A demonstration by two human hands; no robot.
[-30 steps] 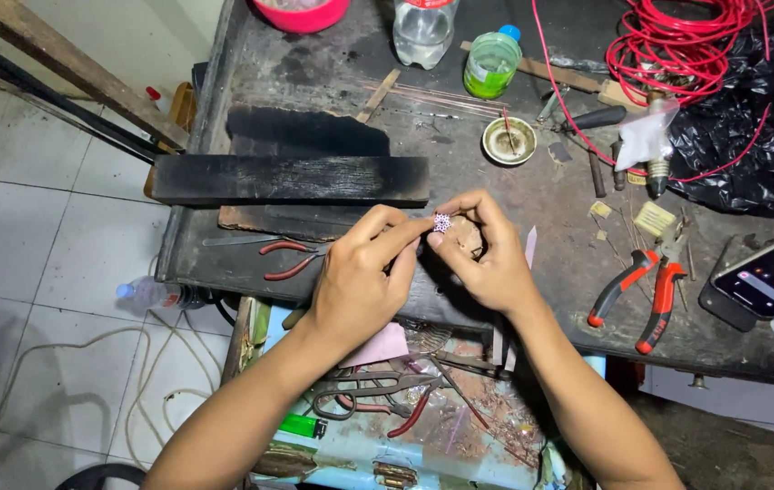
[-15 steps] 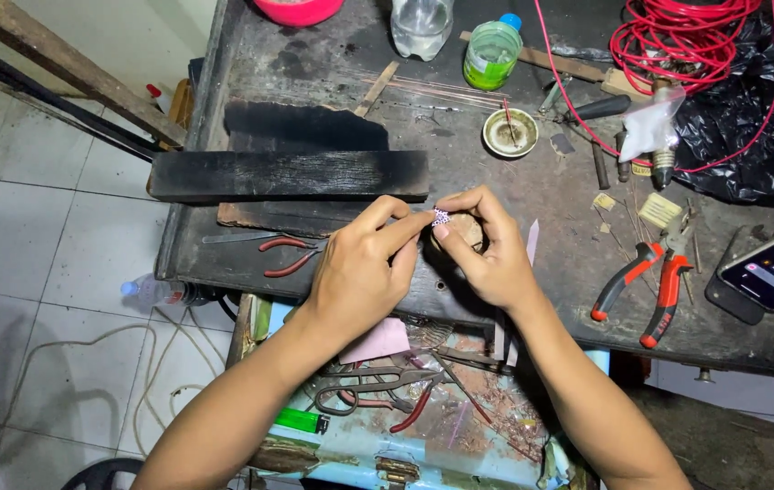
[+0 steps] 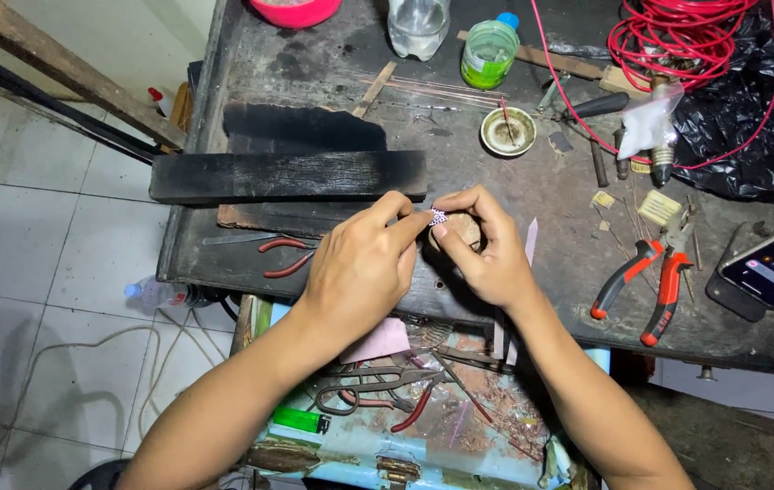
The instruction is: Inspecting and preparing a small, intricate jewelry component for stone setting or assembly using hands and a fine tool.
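A small pale piece with dark specks (image 3: 439, 217) is pinched between the fingertips of the left hand (image 3: 362, 272) and the right hand (image 3: 487, 254), both closed narrowly on it at the middle of the dark tabletop (image 3: 532, 181). Just behind the piece, a rounded brownish object (image 3: 465, 229) is cupped against the fingers of the right hand; whether the 2 are joined cannot be told, as the contact is hidden by the fingertips.

As a judgement only, the work appears to be in mid-course: the small piece is held up and being worked, not set down, and nothing finished of its kind is seen laid out nearby.

The tools lie untouched. Red-handled pliers (image 3: 283, 257) rest just left of the left hand, beside a black wooden plank (image 3: 287, 175). Orange-and-black pliers (image 3: 646, 281) lie well to the right, near a phone (image 3: 773, 268) with a lit screen. Farther back stand a small round dish (image 3: 508, 132), a green-tinted jar (image 3: 488, 45), a clear bottle (image 3: 417, 23) and a coil of red wire (image 3: 677, 36) beside a black plastic bag (image 3: 759, 118). Below the tabletop edge, an open drawer (image 3: 423, 408) holds scissors, more pliers, a green lighter (image 3: 301, 420) and reddish scraps.
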